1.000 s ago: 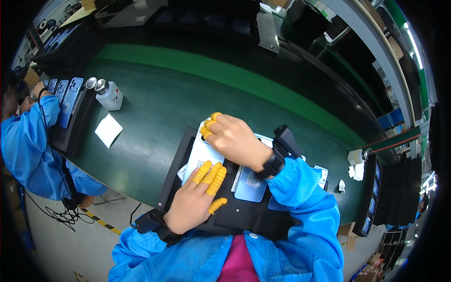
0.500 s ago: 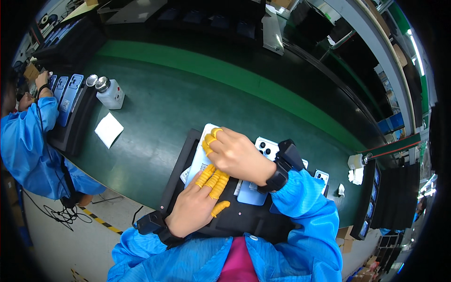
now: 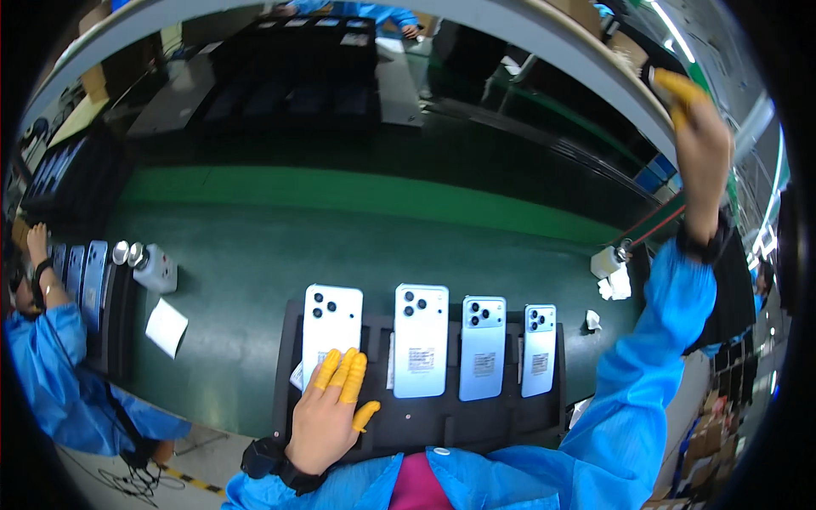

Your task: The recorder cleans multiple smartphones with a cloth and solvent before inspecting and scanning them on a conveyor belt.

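"Phones (image 3: pixel 422 336): where are they, from the left?"

"Well left of the black tray (image 3: pixel 489 429), a co-worker's hand (image 3: pixel 36 242) is near another row (image 3: pixel 94 280). Nearer the tray come a white bottle (image 3: pixel 157 270) and a white sheet (image 3: pixel 166 328)."

"And on the tray?"

"Four, side by side, camera sides up. The left hand (image 3: pixel 325 421), yellow covers (image 3: pixel 348 374) on its fingers, rests on the lower part of the leftmost phone (image 3: pixel 333 325), fingers straight and ungripped."

"The other three?"

"Untouched, along the tray to its right. Past the tray's right end are a crumpled tissue (image 3: pixel 592 321) and a second bottle (image 3: pixel 603 262)."

"The right hand (image 3: pixel 704 146)?"

"Held high, beyond the tray's right end; whether it grips anything, I cannot tell."
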Motion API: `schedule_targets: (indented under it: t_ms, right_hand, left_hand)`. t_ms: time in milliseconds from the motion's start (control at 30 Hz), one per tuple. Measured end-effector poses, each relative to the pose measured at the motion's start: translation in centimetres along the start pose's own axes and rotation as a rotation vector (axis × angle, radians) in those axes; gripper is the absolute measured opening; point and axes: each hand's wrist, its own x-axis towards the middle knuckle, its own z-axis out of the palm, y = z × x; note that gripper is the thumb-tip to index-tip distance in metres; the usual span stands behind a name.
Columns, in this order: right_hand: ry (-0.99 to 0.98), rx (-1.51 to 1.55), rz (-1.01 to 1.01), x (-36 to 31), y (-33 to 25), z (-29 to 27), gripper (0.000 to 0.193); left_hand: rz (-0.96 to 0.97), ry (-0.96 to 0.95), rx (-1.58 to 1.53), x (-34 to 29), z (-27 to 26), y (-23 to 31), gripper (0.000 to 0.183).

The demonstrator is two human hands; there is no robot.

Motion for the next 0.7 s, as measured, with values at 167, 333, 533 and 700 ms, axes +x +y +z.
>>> schedule_targets:
  t_ms: [167,333,533,700]
  right_hand:
    - [-0.204,-0.189,0.026,6.4,12.5,3.4,0.021]
    - [-0.514,-0.194,0.106,6.2,13.9,7.6,0.029]
    - [-0.188,0.191,0.101,-1.4,8.1,0.9,0.051]
    - [-0.595,0.153,0.227,-19.2,-4.4,-0.2,0.06]
  left_hand:
    - [0.054,0.031,0.07,0.0,0.4,0.1,0.072]
    - [-0.013,0.002,0.115,-0.4,0.4,0.5,0.064]
    - [0.04,0.113,0.068,0.0,0.7,0.4,0.072]
    - [0.022,0.085,0.079,0.8,-0.3,0.3,0.067]
